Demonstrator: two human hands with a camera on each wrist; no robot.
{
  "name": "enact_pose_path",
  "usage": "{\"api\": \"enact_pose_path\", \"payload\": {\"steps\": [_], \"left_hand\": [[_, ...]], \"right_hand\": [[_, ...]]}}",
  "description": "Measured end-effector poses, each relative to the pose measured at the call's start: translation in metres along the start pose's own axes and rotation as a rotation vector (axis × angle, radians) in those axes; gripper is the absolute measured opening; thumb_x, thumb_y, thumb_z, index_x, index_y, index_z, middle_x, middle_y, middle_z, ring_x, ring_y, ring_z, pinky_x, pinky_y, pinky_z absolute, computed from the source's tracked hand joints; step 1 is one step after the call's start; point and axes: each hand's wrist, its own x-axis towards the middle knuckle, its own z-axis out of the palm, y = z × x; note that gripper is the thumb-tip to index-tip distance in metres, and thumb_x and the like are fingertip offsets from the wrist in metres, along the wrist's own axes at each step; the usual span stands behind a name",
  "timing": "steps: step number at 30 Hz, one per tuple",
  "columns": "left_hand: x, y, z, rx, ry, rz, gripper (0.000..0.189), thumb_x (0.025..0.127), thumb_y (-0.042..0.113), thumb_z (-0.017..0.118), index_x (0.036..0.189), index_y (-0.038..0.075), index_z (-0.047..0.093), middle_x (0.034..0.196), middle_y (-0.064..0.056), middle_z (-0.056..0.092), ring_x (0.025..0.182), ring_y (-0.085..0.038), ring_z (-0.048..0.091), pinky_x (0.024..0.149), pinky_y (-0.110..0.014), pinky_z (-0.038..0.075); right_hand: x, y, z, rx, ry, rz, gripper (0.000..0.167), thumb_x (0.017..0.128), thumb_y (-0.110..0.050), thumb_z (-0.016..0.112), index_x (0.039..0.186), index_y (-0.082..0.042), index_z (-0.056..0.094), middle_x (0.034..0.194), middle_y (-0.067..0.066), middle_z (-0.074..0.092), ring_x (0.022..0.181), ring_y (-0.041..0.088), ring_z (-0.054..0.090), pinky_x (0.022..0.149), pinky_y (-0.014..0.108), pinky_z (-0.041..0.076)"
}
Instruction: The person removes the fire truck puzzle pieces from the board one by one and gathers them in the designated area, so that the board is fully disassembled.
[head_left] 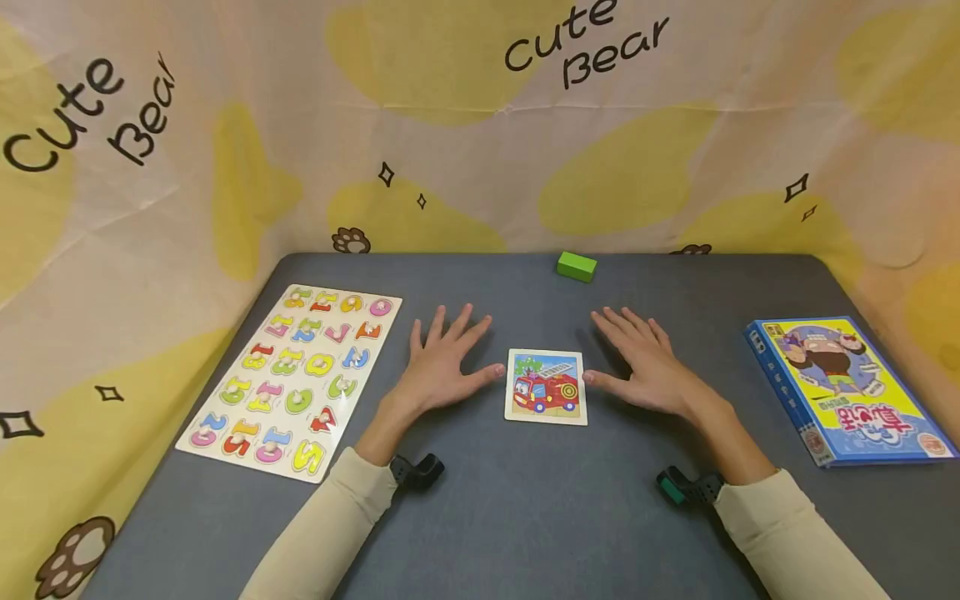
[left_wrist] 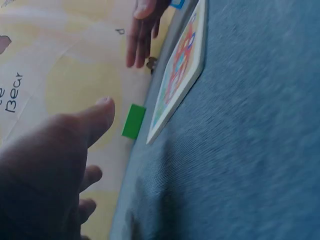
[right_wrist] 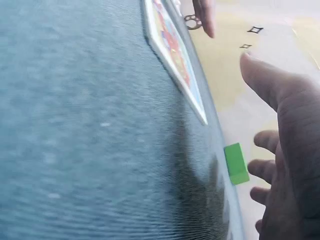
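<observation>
A small square picture puzzle (head_left: 546, 387) showing a red fire truck lies flat on the grey table (head_left: 525, 517), between the two hands. On its left is my left hand (head_left: 444, 367), fingers spread and straight, holding nothing; its thumb points at the puzzle's left edge. My right hand (head_left: 645, 367) is spread on the other side, also holding nothing, with its thumb tip close to the puzzle's right edge. Whether that thumb touches the edge I cannot tell. Both wrist views show the puzzle's pale rim (left_wrist: 177, 107) and the thumbs held above the table surface.
A white number board (head_left: 288, 379) with colourful knobbed pieces lies at the left. Near the back edge sits a green block (head_left: 577, 267). A blue and yellow box (head_left: 851, 392) lies at the right. Behind the table hangs a patterned cloth (head_left: 450, 100).
</observation>
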Motion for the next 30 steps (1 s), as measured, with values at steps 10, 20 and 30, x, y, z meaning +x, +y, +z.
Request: {"api": "enact_pose_path", "payload": {"steps": [10, 20, 30], "left_hand": [[-0.004, 0.007, 0.012, -0.056, -0.152, 0.072, 0.098, 0.082, 0.071, 0.068, 0.162, 0.034, 0.026, 0.173, -0.002, 0.011, 0.16, -0.038, -0.004, 0.122, -0.068, -0.007], [-0.003, 0.005, 0.016, -0.005, -0.191, 0.081, 0.115, 0.069, 0.074, 0.078, 0.163, 0.036, 0.023, 0.174, 0.0, 0.006, 0.16, -0.036, -0.009, 0.122, -0.067, -0.01], [-0.002, 0.004, 0.016, -0.002, -0.188, 0.071, 0.114, 0.071, 0.075, 0.077, 0.163, 0.035, 0.023, 0.174, 0.0, 0.007, 0.16, -0.036, -0.007, 0.122, -0.067, -0.009]], "right_hand": [[-0.01, -0.008, 0.018, 0.009, -0.076, -0.054, 0.116, 0.074, -0.068, 0.078, 0.162, -0.012, 0.028, 0.169, 0.019, 0.02, 0.157, 0.044, 0.01, 0.12, 0.071, 0.002], [-0.008, -0.007, 0.024, 0.0, -0.062, -0.064, 0.122, 0.065, -0.068, 0.085, 0.16, -0.013, 0.032, 0.17, 0.018, 0.018, 0.156, 0.044, 0.007, 0.119, 0.072, -0.001], [0.0, -0.005, 0.026, 0.005, -0.067, -0.057, 0.118, 0.066, -0.067, 0.085, 0.16, -0.015, 0.034, 0.17, 0.018, 0.018, 0.156, 0.045, 0.007, 0.12, 0.071, -0.001]]}}
